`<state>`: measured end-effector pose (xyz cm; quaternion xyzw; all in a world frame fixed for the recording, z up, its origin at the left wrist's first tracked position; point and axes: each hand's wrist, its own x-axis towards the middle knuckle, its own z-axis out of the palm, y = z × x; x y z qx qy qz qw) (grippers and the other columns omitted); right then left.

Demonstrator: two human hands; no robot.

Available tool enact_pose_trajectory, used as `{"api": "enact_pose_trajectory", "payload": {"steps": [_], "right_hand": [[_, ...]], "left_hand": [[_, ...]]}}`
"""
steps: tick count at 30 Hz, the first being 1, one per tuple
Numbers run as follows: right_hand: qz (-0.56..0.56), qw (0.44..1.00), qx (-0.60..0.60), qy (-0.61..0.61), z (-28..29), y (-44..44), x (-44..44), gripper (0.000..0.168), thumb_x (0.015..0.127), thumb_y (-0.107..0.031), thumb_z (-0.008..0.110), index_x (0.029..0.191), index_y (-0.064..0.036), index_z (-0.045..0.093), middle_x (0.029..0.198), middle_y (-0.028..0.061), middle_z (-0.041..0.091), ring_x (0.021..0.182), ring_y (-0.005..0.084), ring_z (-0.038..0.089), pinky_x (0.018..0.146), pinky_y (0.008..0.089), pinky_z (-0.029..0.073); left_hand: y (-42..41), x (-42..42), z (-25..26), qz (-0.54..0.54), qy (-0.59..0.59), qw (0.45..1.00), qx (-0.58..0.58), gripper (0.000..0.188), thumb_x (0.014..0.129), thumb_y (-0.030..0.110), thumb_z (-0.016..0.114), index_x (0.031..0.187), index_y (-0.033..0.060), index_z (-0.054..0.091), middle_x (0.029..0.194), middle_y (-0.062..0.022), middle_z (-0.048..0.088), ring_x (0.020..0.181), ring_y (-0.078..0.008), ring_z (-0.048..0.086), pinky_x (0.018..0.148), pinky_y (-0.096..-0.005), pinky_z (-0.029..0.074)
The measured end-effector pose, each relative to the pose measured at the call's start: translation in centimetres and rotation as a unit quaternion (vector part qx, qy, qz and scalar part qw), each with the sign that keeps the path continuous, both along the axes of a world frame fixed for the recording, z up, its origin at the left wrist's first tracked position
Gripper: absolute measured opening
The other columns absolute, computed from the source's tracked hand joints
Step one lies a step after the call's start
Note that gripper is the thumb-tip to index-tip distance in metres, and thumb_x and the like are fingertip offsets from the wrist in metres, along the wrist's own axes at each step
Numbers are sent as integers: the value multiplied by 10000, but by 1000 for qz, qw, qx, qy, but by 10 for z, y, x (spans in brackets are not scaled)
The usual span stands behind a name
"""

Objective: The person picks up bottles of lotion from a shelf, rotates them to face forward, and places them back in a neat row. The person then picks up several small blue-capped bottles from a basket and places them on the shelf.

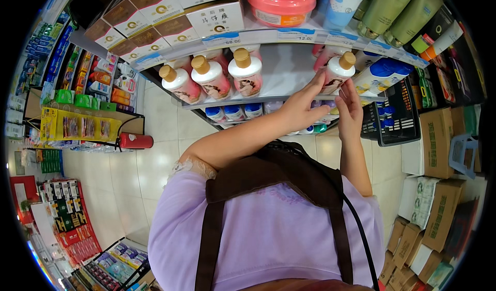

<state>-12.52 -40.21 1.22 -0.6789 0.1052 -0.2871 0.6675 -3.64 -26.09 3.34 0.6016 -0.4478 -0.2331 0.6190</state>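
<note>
A white-and-pink lotion bottle with a gold cap (338, 74) stands at the front right of the shelf board (285, 77). Along its left side lie the fingers of my left hand (304, 103), the thumb held apart below. My right hand (350, 107) has its fingertips at the bottle's lower right side, so the bottle sits between both hands. Three like bottles line the front edge to the left: an outer one (180, 83), a middle one (211, 77) and an inner one (245, 74). More pink bottles show partly behind them.
Overhead, the upper shelf edge (267, 35) carries boxed creams (155, 8), pink jars (283, 4) and green tubes (391, 12). White bottles with blue caps (387, 74) stand right of my hands. A black basket (399, 116) is at the right, near cardboard cartons (436, 141).
</note>
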Motion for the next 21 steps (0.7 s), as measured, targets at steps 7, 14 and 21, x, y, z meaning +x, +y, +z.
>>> {"api": "enact_pose_trajectory", "payload": {"steps": [7, 14, 21], "right_hand": [[44, 998, -44, -26, 4, 31, 16, 580, 797, 14, 549, 1339, -37, 349, 1349, 106, 356, 1233, 201, 371, 1010, 348, 309], [82, 996, -30, -22, 6, 51, 57, 608, 785, 11, 533, 1351, -28, 316, 1360, 132, 311, 1245, 231, 351, 1001, 382, 330], [72, 996, -17, -43, -4, 48, 99, 584, 789, 3, 528, 1337, -11, 328, 1324, 153, 329, 1192, 234, 408, 959, 350, 396]], "left_hand": [[27, 2, -7, 71, -27, 997, -29, 790, 785, 114, 574, 1385, -39, 83, 1445, -239, 97, 1354, -294, 96, 1073, -321, 142], [29, 23, -18, 147, 44, 985, -76, 748, 822, 142, 521, 1364, -93, 62, 1450, -238, 52, 1360, -278, 28, 1083, -329, 87], [14, 41, -1, 170, 61, 977, -109, 726, 839, 185, 447, 1370, -79, 29, 1425, -242, 135, 1333, -301, 146, 1072, -327, 131]]}}
